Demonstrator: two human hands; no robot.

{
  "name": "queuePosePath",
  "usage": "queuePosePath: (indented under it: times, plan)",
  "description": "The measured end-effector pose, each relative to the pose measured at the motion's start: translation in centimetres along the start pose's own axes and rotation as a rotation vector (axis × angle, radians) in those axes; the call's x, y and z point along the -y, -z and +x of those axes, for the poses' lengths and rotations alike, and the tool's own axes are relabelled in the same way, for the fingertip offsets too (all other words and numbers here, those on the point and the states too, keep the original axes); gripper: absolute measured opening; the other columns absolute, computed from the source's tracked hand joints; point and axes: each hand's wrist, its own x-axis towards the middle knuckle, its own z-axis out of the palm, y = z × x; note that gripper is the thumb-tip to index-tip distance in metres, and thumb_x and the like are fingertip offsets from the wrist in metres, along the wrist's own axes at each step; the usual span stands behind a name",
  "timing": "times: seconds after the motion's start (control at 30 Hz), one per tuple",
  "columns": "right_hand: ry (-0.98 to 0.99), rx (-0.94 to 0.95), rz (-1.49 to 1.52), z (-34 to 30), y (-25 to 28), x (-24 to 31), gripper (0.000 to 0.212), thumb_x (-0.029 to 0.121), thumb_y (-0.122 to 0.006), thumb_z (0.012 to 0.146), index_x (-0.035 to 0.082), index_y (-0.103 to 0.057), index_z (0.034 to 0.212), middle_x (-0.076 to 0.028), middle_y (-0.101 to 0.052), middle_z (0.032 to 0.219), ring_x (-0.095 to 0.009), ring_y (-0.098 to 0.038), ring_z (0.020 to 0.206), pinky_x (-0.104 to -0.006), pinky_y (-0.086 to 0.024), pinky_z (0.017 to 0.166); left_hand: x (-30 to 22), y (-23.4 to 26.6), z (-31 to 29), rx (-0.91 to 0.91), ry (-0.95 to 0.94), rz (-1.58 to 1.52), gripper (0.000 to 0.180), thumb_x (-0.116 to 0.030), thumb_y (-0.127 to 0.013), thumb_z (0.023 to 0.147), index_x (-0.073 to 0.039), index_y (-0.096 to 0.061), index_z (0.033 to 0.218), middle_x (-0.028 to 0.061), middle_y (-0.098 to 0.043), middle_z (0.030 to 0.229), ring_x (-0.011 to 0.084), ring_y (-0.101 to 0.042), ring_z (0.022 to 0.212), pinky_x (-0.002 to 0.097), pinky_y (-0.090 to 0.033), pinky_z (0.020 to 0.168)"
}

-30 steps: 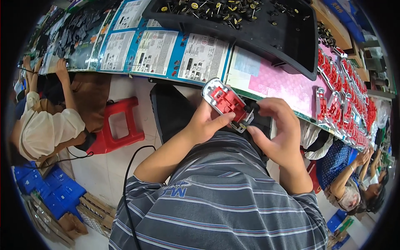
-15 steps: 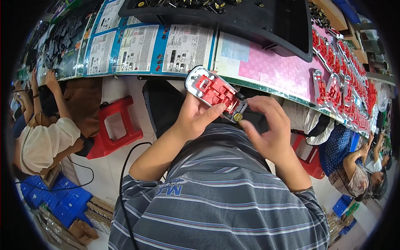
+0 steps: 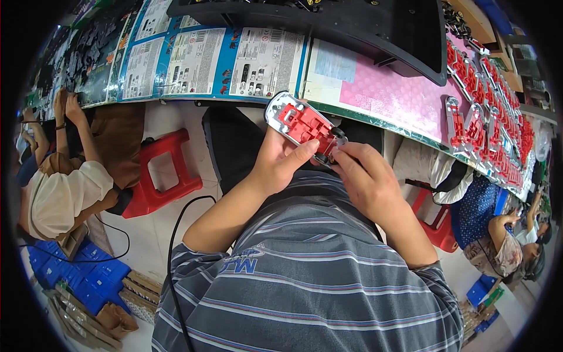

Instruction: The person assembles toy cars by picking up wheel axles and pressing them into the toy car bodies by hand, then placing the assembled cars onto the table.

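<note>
Above my lap I hold a toy car, underside up, with a pale grey-white shell and a red inner chassis. My left hand grips it from the near-left side, thumb across the red part. The fingers of my right hand are closed at the car's right end, around a wheel that they mostly hide. Beside those fingertips, black wheels show at the car's edge.
Ahead, a black tray with small wheels stands on the table. Rows of red-and-silver car parts lie at the right. Printed card sheets cover the left part. Red stools stand to both sides, with people seated nearby.
My right hand has closed from a spread thumb and fingers onto the car's wheel end, covering the yellow-hubbed wheel. The car stays in my left hand, nearly in place.
</note>
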Motion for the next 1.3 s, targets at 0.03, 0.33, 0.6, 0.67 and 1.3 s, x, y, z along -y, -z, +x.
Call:
queuePosePath:
  times: [0.03,0.33,0.6,0.67,1.3]
  plan:
    - [0.002,-0.014,0.053,-0.1,0.3,-0.3,0.034,-0.009,-0.071,0.076,-0.001,-0.067,0.109,-0.017,-0.062,0.111,-0.032,-0.066,0.091,-0.0378,-0.055,0.076,-0.1,0.0,-0.1,0.010,0.020,0.001,0.065,-0.010,-0.063,0.098,-0.001,-0.025,0.150,0.0157,-0.057,0.132,0.0185,-0.064,0.111,0.0279,-0.057,0.080]
    - [-0.452,-0.033,0.687,-0.2,2.0,-0.6,0.043,-0.018,-0.060,0.083,-0.004,-0.063,0.123,-0.015,-0.055,0.133,-0.022,-0.064,0.104,-0.0308,-0.052,0.090,-0.6,0.1,-0.2,0.016,0.064,0.012,0.073,-0.014,-0.062,0.099,0.000,-0.019,0.156,0.0172,-0.054,0.136,0.0222,-0.063,0.115,0.0293,-0.058,0.078]
    - [-0.285,-0.038,0.244,0.3,1.8,0.1,0.070,0.017,-0.090,0.071,-0.002,-0.058,0.130,-0.018,-0.058,0.127,-0.029,-0.065,0.102,-0.0363,-0.057,0.086,-1.0,-0.1,-0.4,0.035,-0.020,-0.021,0.078,-0.007,-0.064,0.097,0.001,-0.013,0.156,0.0173,-0.049,0.139,0.0221,-0.056,0.124,0.0363,-0.049,0.102]
    - [-0.265,-0.099,0.192,0.6,1.0,0.1,0.075,0.023,-0.094,0.065,-0.001,-0.060,0.127,-0.017,-0.062,0.118,-0.030,-0.065,0.100,-0.0354,-0.057,0.082,-1.5,-0.5,-0.6,0.047,-0.020,0.011,0.078,-0.006,-0.064,0.097,0.001,-0.012,0.156,0.0173,-0.049,0.139,0.0224,-0.056,0.125,0.0370,-0.048,0.103]
    - [-0.114,-0.178,0.154,0.2,0.4,-0.1,0.072,0.019,-0.094,0.062,-0.003,-0.061,0.121,-0.017,-0.061,0.117,-0.032,-0.063,0.102,-0.0382,-0.054,0.086,-1.6,-1.1,-1.2,0.064,-0.055,0.047,0.077,0.000,-0.061,0.097,0.002,-0.011,0.156,0.0178,-0.048,0.140,0.0211,-0.056,0.127,0.0360,-0.046,0.107]
